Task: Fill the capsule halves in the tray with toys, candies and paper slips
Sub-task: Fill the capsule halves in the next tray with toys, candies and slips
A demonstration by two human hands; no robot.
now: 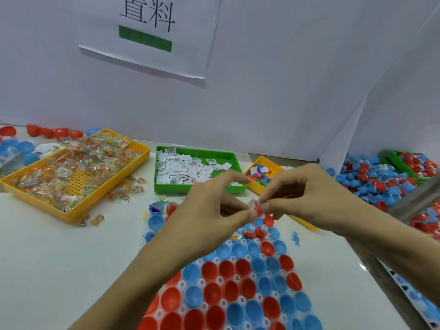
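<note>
- Dozens of red and blue capsule halves (228, 291) nearest, seated open-side up in white tray (182, 285); light, rigid shells.
- Both hands together above: left hand (209, 210) and right hand (302, 196) pinching small crinkly packet (257, 209); featherlight, slippery, best held by edges.
- Farther on bench (47, 246): candies (71, 167), paper slips (183, 167), toys (260, 175).

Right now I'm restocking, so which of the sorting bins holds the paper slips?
The green bin in the middle; both yellow bins flanking it hold colourful items, not white slips.

Red and blue capsule halves (240, 282) sit open-side-up in tray (183, 285)
</note>
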